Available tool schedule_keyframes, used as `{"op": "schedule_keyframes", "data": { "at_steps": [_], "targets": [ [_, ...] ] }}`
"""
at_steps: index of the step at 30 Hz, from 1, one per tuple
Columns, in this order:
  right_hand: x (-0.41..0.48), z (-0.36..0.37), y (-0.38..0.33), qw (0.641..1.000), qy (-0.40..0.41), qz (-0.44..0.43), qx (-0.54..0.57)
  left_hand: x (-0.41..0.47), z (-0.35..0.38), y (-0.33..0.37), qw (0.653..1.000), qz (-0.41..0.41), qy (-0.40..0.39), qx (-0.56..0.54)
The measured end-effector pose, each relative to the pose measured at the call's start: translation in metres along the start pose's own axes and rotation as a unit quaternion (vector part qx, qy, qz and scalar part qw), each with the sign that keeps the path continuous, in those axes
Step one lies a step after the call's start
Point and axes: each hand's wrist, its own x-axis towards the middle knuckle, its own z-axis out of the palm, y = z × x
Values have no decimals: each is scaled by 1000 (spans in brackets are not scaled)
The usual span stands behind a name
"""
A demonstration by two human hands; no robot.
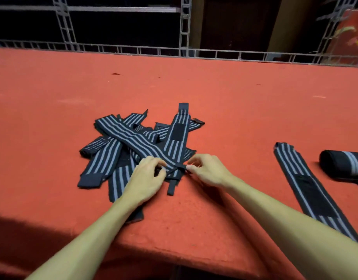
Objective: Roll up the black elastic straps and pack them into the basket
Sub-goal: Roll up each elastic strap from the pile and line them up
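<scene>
A heap of several black elastic straps with grey stripes (121, 142) lies on the red table (234, 102). The top strap (133, 138) runs diagonally from the far left down to my hands. My left hand (147, 176) pinches its near end from the left. My right hand (206, 168) pinches the thin black loop at that same end from the right. A single strap (307, 184) lies flat to the right. One rolled-up strap (344, 164) sits at the right edge. No basket is in view.
The table's near edge runs diagonally below my forearms. A grey metal lattice frame (186, 33) stands behind the far edge of the table, with dark space beyond. A red panel (354, 33) shows at the top right.
</scene>
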Motion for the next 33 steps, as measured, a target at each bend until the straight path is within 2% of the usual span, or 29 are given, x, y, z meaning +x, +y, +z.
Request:
{"op": "schedule_keyframes", "data": {
  "at_steps": [6,11,14,19,22,27,33],
  "targets": [
    [23,33,-16,995,71,63,7,8,-3,-1,998,-35,3,-53],
    [19,28,-19,992,107,70,22,4,-5,-3,998,-3,-33,-46],
    [13,16,-20,992,106,54,29,-1,-8,-2,998,35,-47,-38],
    [-11,-26,-13,995,100,-11,5,-5,-12,16,994,69,30,-73],
    [-35,-51,1,994,107,-30,3,-4,-4,49,990,70,37,-113],
    [-81,-89,40,986,133,13,100,-8,19,114,983,88,-14,-158],
    [-146,-132,86,981,111,87,134,-36,62,192,956,141,-159,-204]
  ]
}}
